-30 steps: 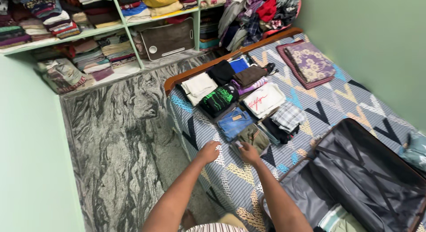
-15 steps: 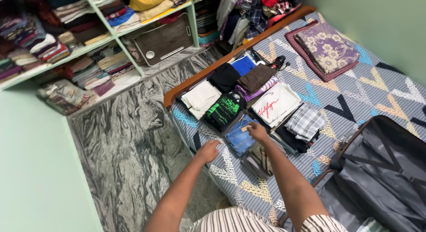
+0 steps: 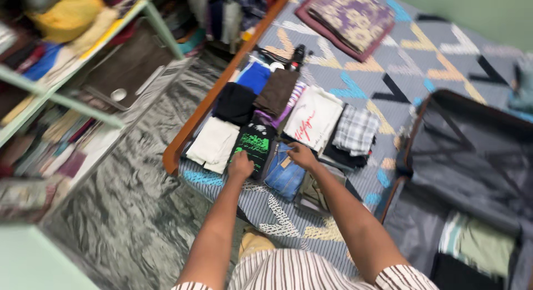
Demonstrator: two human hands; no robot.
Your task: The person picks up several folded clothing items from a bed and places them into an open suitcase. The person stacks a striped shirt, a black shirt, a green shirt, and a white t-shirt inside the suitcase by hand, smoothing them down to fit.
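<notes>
Down at the near edge of the bed [image 3: 444,62], both hands are on the folded clothes. Left hand [image 3: 240,165] lies on the near end of the black folded shirt with green print [image 3: 254,147], fingers curled down over the cloth; whether that grip is closed on the fabric or just pressing, I cannot tell through the blur. Right hand [image 3: 301,155] sits at the far end of the folded blue jeans [image 3: 284,176], fingertips down on the denim, grip not clearly closed either. The jeans lie between the two grips, touching the black shirt's edge. Just left of the left grip, a cream folded garment [image 3: 212,144]. Beyond the right grip, a white folded shirt with red lettering [image 3: 312,117], and beside it a grey checked folded piece [image 3: 356,129] on a dark pile. Near side of the right grip, under the forearm, an olive folded garment [image 3: 314,191]. Further out from both grips, black [image 3: 235,103], brown [image 3: 276,92] and bright blue [image 3: 253,77] folds line the bed's wooden rail [image 3: 186,135]. Well off to the right, an open dark suitcase [image 3: 472,157] lies on the bed with clothes in its near half.
</notes>
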